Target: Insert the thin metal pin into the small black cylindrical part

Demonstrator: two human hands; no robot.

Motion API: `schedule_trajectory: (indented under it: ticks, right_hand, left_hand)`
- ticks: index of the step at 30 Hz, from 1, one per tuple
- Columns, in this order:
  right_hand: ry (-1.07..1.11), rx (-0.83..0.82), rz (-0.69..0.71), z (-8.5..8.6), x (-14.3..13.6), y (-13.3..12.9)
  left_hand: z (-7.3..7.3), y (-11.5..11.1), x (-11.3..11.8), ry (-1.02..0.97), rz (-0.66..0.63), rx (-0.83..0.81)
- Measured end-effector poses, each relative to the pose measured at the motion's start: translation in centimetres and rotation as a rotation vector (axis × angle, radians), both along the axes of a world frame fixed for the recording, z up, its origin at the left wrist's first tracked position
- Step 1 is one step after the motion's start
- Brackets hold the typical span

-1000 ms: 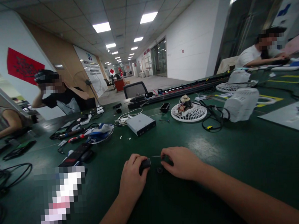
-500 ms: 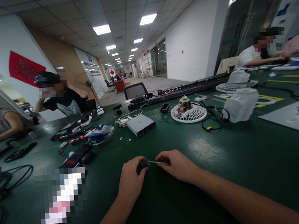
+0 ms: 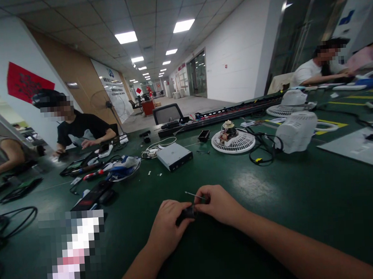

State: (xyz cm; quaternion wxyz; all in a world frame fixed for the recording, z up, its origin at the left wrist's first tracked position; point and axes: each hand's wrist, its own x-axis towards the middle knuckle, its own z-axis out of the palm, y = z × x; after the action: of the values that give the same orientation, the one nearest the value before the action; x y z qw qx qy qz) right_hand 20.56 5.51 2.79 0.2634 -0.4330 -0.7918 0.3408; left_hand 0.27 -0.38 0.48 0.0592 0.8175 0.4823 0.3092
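My left hand (image 3: 168,225) is closed around a small black cylindrical part (image 3: 189,213), held just above the green table, its open end facing right. What it is exactly, I cannot make out. In my right hand (image 3: 220,204) a thin screwdriver (image 3: 193,194) is gripped, its bare metal shaft sticking out to the left past the fingers. Its handle is hidden in the palm. The thumb and fingertips of my right hand touch the right end of the black part, and the screwdriver's tip stays apart from it, above and behind.
Beyond my hands lie a silver optical drive (image 3: 175,156), a round white fan grille (image 3: 233,141) with a motor, and a white plastic housing (image 3: 296,132) with black cable. Tools and parts (image 3: 94,174) crowd the left. A co-worker (image 3: 81,129) sits across; others sit farther right.
My right hand has come up to the black part, and the screwdriver shaft has lifted away from it, now angled up-left. The black part moved slightly right. The co-worker's hands came down to the table.
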Motion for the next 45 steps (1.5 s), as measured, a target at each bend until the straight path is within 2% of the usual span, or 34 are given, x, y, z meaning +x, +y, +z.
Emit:
schedule_trajectory:
  ticks: [5, 10, 13, 16, 18, 21, 25, 28, 30, 39, 42, 45]
  right_hand:
    - [0.041, -0.107, 0.059, -0.7, -0.2, 0.1]
    - [0.091, -0.153, 0.120, -1.1, -0.6, -0.1]
    - [0.025, -0.065, 0.079, -0.4, -0.2, 0.0]
    - [-0.153, 0.118, 0.022, 0.5, 0.8, 0.4]
    - [-0.248, 0.204, 0.056, 1.0, 1.4, 0.7]
    - [-0.274, 0.267, 0.167, 1.2, 1.7, 0.8]
    - [-0.254, 0.313, 0.234, 1.0, 1.3, 0.5]
    - [-0.294, 0.326, 0.222, 0.8, 1.0, 0.3]
    - [-0.339, 0.333, 0.210, 0.8, 1.0, 0.2]
    - [-0.409, 0.305, 0.192, 1.4, 0.9, -0.6]
    - [-0.444, 0.296, 0.111, 1.5, 0.9, -0.5]
    - [-0.448, 0.200, 0.073, 1.3, 0.8, -0.4]
  left_hand:
    - [0.4, -0.1, 0.0, -0.016, -0.038, 0.072]
    - [0.6, -0.1, 0.3, -0.035, 0.023, 0.050]
    - [0.5, -0.1, 0.5, -0.037, 0.147, 0.007]
    - [0.3, 0.0, 0.3, -0.038, 0.287, -0.059]
    - [0.2, 0.1, 0.1, -0.050, 0.365, -0.094]
    - [0.1, 0.3, -0.3, -0.075, 0.426, -0.130]
    - [0.5, 0.1, -0.1, -0.076, 0.349, -0.164]
    - [0.8, -0.1, 0.3, -0.039, 0.259, -0.156]
    - [0.8, -0.2, 0.5, -0.025, 0.249, -0.143]
    - [0.3, -0.1, 0.3, -0.022, 0.273, -0.147]
    - [0.3, -0.1, 0.3, -0.022, 0.341, -0.141]
    - [0.4, 0.0, 0.2, -0.050, 0.437, -0.162]
